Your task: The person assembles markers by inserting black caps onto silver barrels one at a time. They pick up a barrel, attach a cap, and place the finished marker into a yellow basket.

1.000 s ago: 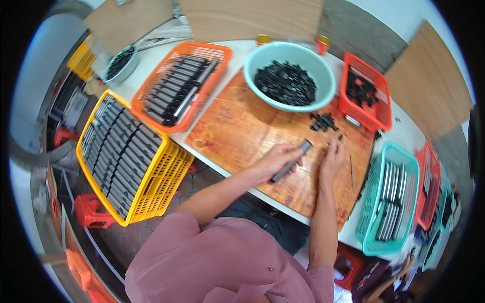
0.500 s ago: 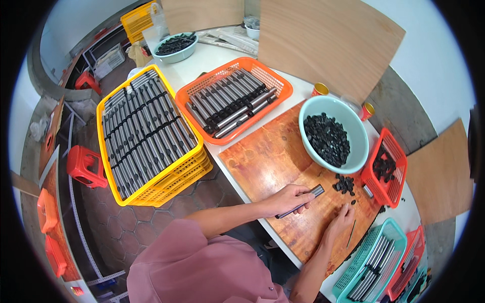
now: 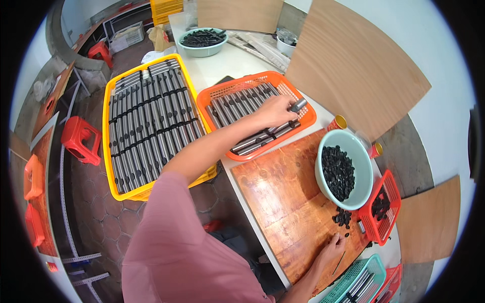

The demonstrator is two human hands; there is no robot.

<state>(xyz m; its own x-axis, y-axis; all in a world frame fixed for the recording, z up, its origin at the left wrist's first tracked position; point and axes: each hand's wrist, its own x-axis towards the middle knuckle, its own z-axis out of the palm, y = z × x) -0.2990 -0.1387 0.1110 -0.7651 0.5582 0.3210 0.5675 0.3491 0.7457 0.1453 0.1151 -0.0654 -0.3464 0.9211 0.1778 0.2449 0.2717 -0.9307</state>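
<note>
My left hand [image 3: 277,111] is closed around a grey metal tube [image 3: 298,105], above the orange basket [image 3: 241,157]. Beneath it in that basket lie rows of similar tubes [image 3: 226,112] with black fittings. My right hand [image 3: 332,249] rests low over the wooden board [image 3: 273,202], fingers drawn together; whatever they pinch is too small to make out. Just beyond its fingertips is a single black piece [image 3: 347,234], and a small pile of black pieces [image 3: 342,217] sits farther off. A thin dark rod [image 3: 339,263] lies beside the right hand.
A pale green bowl [image 3: 362,189] of black pieces stands on the board's far right, beside a red basket [image 3: 395,202]. Left of the table is a yellow crate [image 3: 107,151] packed with tubes. A green basket [image 3: 380,275] of tubes sits near right. Two small tins stand behind the bowl.
My left hand has carried the tube from over the board, forward and left to the orange basket. My right hand stays near the black pieces. The whole view has shifted.
</note>
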